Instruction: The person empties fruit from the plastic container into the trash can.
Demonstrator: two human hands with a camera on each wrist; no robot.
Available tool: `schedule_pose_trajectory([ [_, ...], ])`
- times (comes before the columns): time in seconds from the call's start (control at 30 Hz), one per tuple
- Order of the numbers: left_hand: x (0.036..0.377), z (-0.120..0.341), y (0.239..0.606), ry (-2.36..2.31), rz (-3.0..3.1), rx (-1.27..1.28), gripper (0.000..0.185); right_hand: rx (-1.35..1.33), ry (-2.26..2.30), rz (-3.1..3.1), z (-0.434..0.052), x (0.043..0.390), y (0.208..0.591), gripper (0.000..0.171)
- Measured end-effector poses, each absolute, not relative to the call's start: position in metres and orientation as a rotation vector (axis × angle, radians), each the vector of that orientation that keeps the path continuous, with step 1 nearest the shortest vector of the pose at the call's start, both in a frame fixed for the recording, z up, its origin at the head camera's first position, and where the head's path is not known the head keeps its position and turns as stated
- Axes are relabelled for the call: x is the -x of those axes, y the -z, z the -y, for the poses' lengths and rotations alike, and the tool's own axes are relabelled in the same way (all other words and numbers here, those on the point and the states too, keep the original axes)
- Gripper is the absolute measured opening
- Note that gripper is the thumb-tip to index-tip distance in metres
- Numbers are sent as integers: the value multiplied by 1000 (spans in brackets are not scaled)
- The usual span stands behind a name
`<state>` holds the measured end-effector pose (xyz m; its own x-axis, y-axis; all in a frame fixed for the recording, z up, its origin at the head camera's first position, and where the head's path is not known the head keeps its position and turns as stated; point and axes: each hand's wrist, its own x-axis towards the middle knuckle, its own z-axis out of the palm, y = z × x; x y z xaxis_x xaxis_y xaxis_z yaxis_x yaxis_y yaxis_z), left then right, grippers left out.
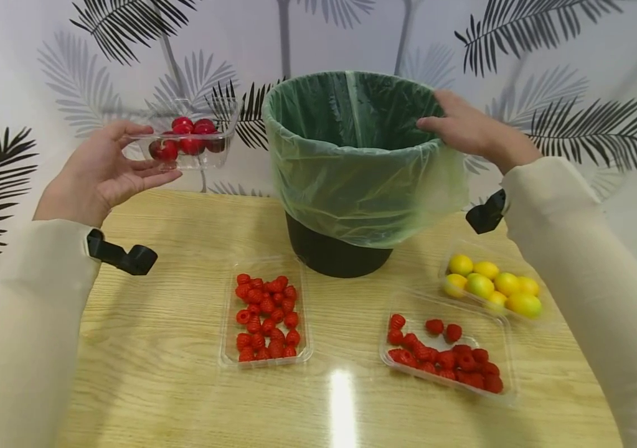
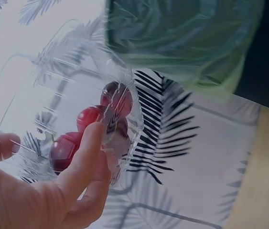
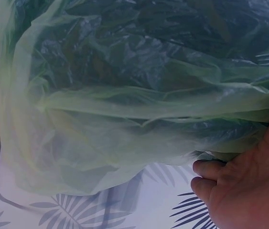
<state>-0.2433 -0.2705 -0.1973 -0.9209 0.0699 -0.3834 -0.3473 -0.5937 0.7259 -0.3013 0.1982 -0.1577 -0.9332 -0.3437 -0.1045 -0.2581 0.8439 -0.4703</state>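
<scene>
My left hand holds a clear plastic box above the table at the left, its thumb at the rim and the other fingers beneath. Several dark red cherries lie in the box; in the left wrist view, the cherries show through its clear wall. At the back stands a round black bin, lined with a thin green bag folded over the rim. My right hand grips the right side of the lined rim, thumb inward; in the right wrist view, two curled fingers show outside the bag.
On the wooden table, a clear box of raspberries stands in front of the bin. Another box of raspberries sits at the right, with a box of small yellow lemon-like fruits behind it. A leaf-patterned wall rises behind.
</scene>
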Motion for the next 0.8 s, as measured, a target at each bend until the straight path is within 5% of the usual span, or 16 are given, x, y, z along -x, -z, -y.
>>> schedule_pose_trajectory([
  [0.2,251,265,173,-2573,-1312,446,45,471,684,-2843,-198,301,157,72],
  [0.43,262,250,152,-2557,-1363,457,31,473,698,-2834,-198,302,157,72],
  [0.8,271,216,128,-2535,-1533,389,54,471,685,-2816,-199,305,155,72],
])
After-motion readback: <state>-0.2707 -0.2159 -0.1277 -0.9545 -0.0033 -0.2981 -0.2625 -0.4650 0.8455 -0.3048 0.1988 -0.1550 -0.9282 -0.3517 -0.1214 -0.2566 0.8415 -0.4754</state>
